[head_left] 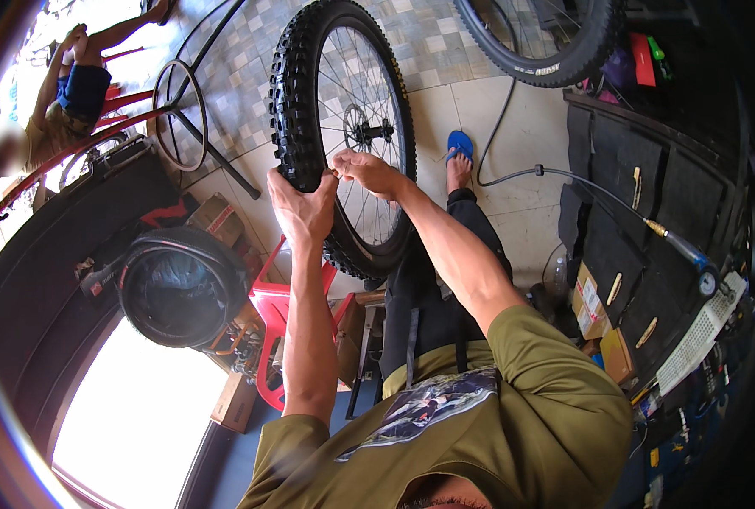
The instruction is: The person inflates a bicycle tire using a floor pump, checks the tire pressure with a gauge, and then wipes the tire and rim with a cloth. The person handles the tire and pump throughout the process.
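your bicycle wheel [367,133] is in the upper centre of the frame, its knobby black tire [289,110] showing most along the left. your left hand [303,208] is closed around the lower left part of that tire, fingers on the outer side, thumb toward the rim. your right hand [372,174] is just beside it, in front of the spokes, its thumb and forefinger drawn in close to your left thumb; whether they pinch anything, you cannot tell from here. your blue flip-flop [459,142] is on the tiled floor [522,212], right of the wheel. a second wheel [556,71] is at the upper right, and below it a dark hose [539,170] leads to a round gauge [708,282] at the right. a red plastic chair [267,297] is left of centre, partly behind your left forearm. a loose black tire [136,293] is farther left, near a cardboard box [216,219]. another person in blue shorts [83,85] is at the upper left.
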Demonstrator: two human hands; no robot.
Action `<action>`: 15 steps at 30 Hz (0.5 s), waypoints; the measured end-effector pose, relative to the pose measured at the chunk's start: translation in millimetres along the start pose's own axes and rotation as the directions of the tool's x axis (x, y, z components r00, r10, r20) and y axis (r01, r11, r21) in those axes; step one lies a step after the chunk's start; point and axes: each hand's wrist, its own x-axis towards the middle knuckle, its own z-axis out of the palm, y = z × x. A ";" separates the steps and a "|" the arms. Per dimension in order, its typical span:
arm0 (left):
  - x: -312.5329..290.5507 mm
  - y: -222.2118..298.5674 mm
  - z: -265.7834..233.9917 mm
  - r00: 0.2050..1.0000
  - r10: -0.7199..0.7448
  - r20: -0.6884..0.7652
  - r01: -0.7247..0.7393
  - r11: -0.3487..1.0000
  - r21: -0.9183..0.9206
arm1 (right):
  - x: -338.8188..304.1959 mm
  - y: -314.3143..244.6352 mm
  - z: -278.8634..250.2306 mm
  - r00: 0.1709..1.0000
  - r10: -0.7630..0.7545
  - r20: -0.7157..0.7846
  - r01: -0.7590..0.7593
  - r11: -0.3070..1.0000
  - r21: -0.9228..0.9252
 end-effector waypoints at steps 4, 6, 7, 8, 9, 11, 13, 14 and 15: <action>-0.9 -1.9 1.0 1.000 -0.014 -0.011 0.014 1.000 -0.024 | -2.4 0.2 -2.8 0.995 -0.083 0.058 0.077 0.992 0.097; -1.2 -0.2 1.3 1.000 -0.015 -0.013 0.015 0.999 -0.042 | -0.1 1.0 -5.3 0.991 -0.098 0.088 0.091 0.992 0.088; -1.4 0.2 1.6 1.000 -0.017 -0.015 0.016 0.999 -0.050 | 0.9 0.8 -5.5 0.991 -0.090 0.100 0.083 0.994 0.066; -1.3 0.4 2.1 1.000 -0.011 -0.019 0.010 0.999 -0.047 | 1.6 0.8 -5.4 0.991 -0.081 0.111 0.076 0.996 0.045; -0.9 0.1 2.5 1.000 -0.006 -0.022 0.005 0.999 -0.045 | 2.4 1.2 -4.4 0.994 -0.072 0.083 0.072 0.997 0.011; 0.4 -0.6 3.6 1.000 0.001 -0.026 -0.002 0.999 -0.040 | 3.3 2.2 -2.5 0.998 -0.059 0.024 0.060 0.997 -0.057; 0.2 -2.8 3.7 1.000 -0.003 -0.029 0.002 0.999 -0.033 | 0.3 0.1 2.8 0.999 -0.048 0.001 0.048 0.998 -0.029; -0.4 -2.6 3.0 1.000 -0.015 -0.012 0.014 0.999 -0.045 | -1.4 -1.1 5.1 0.999 -0.043 -0.010 0.042 0.999 -0.014; -0.1 1.0 0.8 1.000 -0.024 0.006 0.024 0.998 -0.059 | -3.1 -1.8 4.6 0.999 -0.045 -0.005 0.046 0.999 0.008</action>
